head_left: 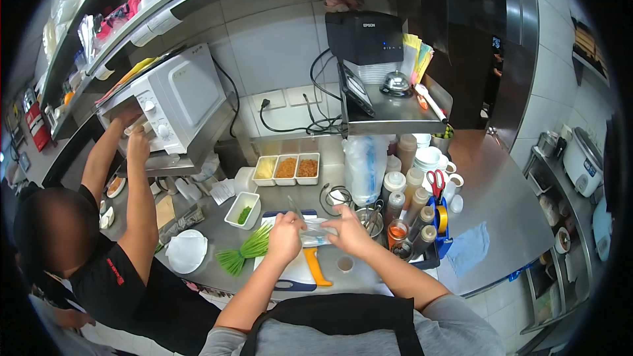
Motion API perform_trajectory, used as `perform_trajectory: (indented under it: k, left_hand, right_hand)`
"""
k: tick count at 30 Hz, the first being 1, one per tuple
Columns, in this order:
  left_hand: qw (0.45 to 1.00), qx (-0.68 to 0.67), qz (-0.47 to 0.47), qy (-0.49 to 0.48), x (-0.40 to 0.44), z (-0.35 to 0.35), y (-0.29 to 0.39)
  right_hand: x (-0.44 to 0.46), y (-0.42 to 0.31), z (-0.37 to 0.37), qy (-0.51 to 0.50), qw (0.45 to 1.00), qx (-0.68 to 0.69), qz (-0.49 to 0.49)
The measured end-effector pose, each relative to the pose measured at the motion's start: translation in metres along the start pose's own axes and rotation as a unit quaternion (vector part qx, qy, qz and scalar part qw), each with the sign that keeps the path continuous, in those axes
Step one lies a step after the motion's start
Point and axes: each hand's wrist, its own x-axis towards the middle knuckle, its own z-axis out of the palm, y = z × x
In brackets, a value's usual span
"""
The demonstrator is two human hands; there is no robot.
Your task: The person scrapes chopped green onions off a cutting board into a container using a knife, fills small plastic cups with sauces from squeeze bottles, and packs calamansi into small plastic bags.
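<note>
A small clear plastic bag [315,232] spans the space between my hands, above the cutting board. My left hand [287,236] is closed around its left side, knuckles up. With bent fingers, my right hand [351,231] grips the bag's right edge; its fingertips are partly hard to make out. Below lies a knife with an orange handle [316,267], its blade partly hidden by the bag and my hand. The white and blue cutting board [295,285] is under it. A bunch of green onions [242,250] rests at the board's left side.
A white tub with chopped greens [242,211] and three tubs of toppings [286,169] stand behind. Squeeze bottles [414,184] and red scissors [436,183] crowd the right. A co-worker [112,244] reaches into the microwave [173,95]. A blue cloth [469,248] lies far right.
</note>
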Motion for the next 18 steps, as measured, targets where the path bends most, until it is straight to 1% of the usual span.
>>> perform_trajectory:
  k: [1, 3, 4, 5, 6, 7, 10, 11, 12, 14, 16, 18]
  left_hand:
    - [1.000, 0.009, -0.014, -0.011, 0.001, 0.003, -0.008]
    - [1.000, -0.023, 0.009, -0.011, 0.003, 0.005, -0.015]
    - [0.999, -0.040, 0.021, -0.013, 0.002, 0.007, -0.015]
    - [0.998, -0.049, 0.002, -0.039, 0.001, 0.006, -0.014]
    - [0.996, -0.058, -0.016, -0.066, 0.002, 0.004, -0.012]
    - [0.993, -0.067, -0.034, -0.092, 0.002, 0.002, -0.011]
    - [0.988, -0.046, -0.078, -0.127, -0.006, 0.026, -0.039]
    - [0.982, -0.032, -0.107, -0.153, -0.007, 0.028, -0.047]
    - [0.983, -0.041, -0.107, -0.141, -0.010, 0.030, -0.055]
    - [0.983, -0.057, -0.100, -0.142, -0.011, 0.024, -0.058]
    - [0.980, -0.059, -0.113, -0.153, -0.008, 0.014, -0.048]
    - [0.992, -0.067, -0.054, -0.097, -0.010, 0.024, -0.051]
  right_hand:
    - [0.004, -0.008, -0.004, -0.009, 0.999, 0.017, -0.038]
    - [0.011, -0.028, -0.006, -0.029, 0.992, 0.049, -0.112]
    - [0.016, -0.036, -0.004, -0.142, 0.987, -0.008, -0.081]
    - [0.019, -0.046, 0.000, -0.252, 0.964, -0.063, -0.047]
    - [0.020, -0.050, 0.002, -0.358, 0.926, -0.117, -0.011]
    - [0.011, -0.044, 0.009, -0.365, 0.912, -0.187, -0.025]
    - [-0.003, -0.028, 0.015, -0.211, 0.969, -0.084, -0.098]
    - [-0.007, -0.024, 0.007, -0.162, 0.980, -0.051, -0.102]
    - [-0.009, -0.017, -0.004, -0.114, 0.988, -0.014, -0.098]
    - [-0.027, -0.013, -0.027, -0.006, 0.996, -0.053, -0.072]
    - [-0.049, -0.017, -0.039, 0.020, 0.997, -0.072, 0.002]
    - [-0.078, -0.015, -0.028, -0.022, 0.997, -0.066, 0.038]
